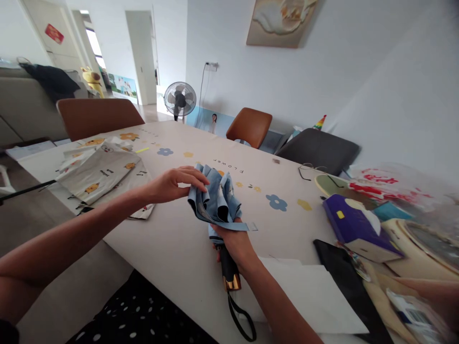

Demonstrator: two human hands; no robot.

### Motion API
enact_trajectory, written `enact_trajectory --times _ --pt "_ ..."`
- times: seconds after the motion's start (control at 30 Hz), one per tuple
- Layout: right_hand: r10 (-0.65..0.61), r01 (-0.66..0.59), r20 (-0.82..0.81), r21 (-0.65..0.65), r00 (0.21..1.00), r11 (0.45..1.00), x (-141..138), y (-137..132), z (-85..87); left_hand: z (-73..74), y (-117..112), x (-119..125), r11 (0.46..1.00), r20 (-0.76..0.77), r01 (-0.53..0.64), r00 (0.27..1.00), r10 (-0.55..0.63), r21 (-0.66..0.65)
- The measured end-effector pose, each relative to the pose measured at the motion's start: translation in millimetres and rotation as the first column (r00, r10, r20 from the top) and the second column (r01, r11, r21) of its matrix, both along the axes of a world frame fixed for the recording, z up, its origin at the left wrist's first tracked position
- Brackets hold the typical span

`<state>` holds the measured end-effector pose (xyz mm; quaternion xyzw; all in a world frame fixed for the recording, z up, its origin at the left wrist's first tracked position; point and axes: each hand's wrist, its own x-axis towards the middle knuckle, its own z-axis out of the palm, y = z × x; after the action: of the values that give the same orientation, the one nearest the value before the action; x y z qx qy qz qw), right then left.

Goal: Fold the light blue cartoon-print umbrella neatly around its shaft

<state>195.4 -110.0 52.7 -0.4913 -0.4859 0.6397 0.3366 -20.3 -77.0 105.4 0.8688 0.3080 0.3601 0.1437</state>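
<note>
A folded light-blue umbrella (217, 200) with a black handle (228, 272) and a black wrist strap lies over the near edge of the flower-patterned table (179, 248). My right hand (233, 241) is wrapped round the umbrella just above the handle. My left hand (175, 184) pinches a fold of the blue canopy at its upper left side, fingers pressed on the fabric. A loose closure strap sticks out to the right of the canopy.
A second folded umbrella with a white patterned canopy (100, 174) lies at the table's left. A purple tissue box (355, 227), a black flat case (344, 282), white paper (315, 296) and clutter fill the right. Brown chairs (96, 117) and a fan (180, 99) stand beyond.
</note>
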Motion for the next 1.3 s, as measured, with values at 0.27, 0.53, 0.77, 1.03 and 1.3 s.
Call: enact_trajectory --times 0.27,0.53,0.77,1.03,1.3 --pt "-0.02 0.025 0.068 -0.077 0.998 0.997 -1.0 0.5 8.9 -20.8 -10.6 -17.8 0.992 0.126 -0.053 0.99 0.068 -0.117" --pt "-0.026 0.035 0.1 -0.089 0.995 0.995 -2.3 3.2 6.5 -30.1 -16.8 -17.1 0.979 0.141 -0.11 0.981 0.135 -0.172" --pt "-0.027 0.038 0.092 -0.115 0.995 0.993 -1.9 5.0 6.0 -37.2 -20.5 -20.5 0.966 0.101 -0.159 0.978 0.182 -0.202" --pt "-0.06 0.066 0.052 -0.133 0.997 0.989 -1.6 4.6 4.8 -54.6 -20.1 -27.2 0.958 -0.119 -0.16 0.984 0.135 -0.237" --pt "-0.109 0.081 -0.172 -0.163 0.979 0.983 7.3 14.9 -6.6 -49.7 -29.0 -23.0 0.931 -0.095 -0.314 0.949 0.302 -0.186"
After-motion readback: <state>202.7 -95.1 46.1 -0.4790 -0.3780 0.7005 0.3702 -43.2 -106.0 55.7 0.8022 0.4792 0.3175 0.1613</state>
